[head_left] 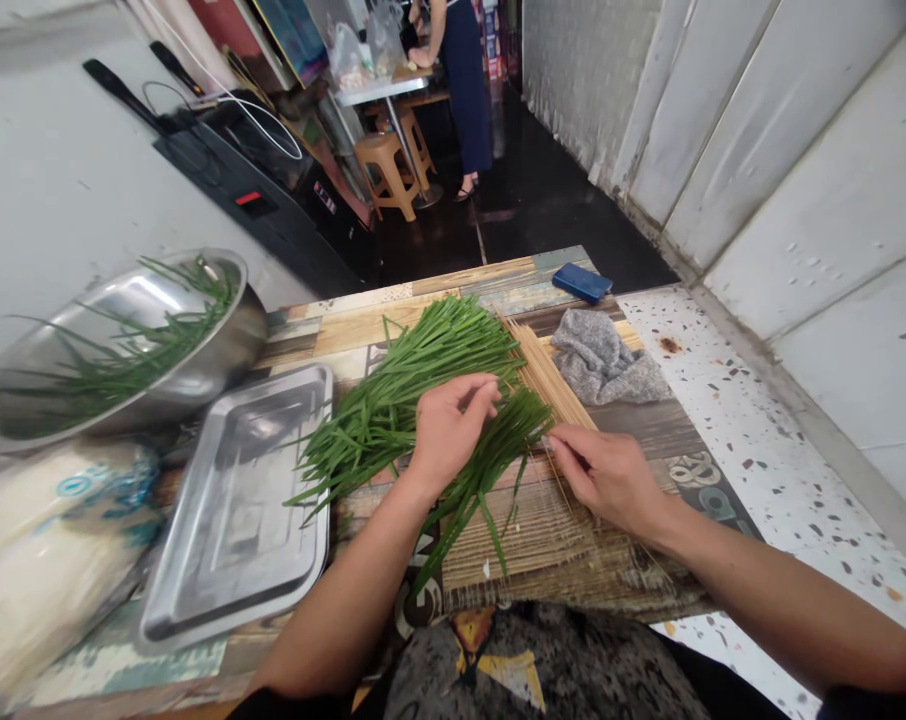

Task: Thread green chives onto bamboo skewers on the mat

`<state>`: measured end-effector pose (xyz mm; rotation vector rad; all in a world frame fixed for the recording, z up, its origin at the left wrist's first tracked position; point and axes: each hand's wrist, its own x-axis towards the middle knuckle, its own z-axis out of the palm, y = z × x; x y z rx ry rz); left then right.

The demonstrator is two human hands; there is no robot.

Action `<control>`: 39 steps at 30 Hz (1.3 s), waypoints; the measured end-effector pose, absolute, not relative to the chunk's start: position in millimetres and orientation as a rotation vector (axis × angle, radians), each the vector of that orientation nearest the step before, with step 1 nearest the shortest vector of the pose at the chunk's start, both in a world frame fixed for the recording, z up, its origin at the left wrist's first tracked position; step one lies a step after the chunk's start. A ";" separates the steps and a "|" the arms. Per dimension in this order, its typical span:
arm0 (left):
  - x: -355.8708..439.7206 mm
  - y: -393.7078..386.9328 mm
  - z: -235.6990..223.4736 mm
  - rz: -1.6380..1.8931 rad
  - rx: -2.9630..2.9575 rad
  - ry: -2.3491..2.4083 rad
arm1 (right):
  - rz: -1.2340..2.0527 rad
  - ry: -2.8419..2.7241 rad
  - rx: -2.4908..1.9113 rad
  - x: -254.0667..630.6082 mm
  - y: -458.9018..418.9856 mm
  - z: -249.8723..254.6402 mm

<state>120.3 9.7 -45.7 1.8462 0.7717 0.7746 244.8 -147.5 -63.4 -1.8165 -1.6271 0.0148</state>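
Observation:
A big heap of green garlic chives (415,390) lies on the wood-patterned table. Nearer to me is a smaller bunch of chives (490,470), its stalk ends pointing right. Over the gap between them is my left hand (453,425), its thumb and fingers curled together; what they hold, if anything, is hidden. At the stalk ends of the smaller bunch, my right hand (607,475) pinches with thumb and forefinger. Whatever is in that pinch is too small to make out. Thin bamboo skewers (550,370) lie beside the heap, and a few stray ones show under my right hand.
To the left are a metal tray (322,480), a steel bowl (254,310) of chives and a plastic-wrapped white bag (40,560). A grey cloth (607,360) and a blue box (582,282) lie at the right. Beyond, a person (464,90) stands by a small table.

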 end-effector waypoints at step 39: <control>124.3 6.1 -47.0 0.730 1.505 0.830 | 0.023 -1.609 -1.846 244.1 -147.2 -65.9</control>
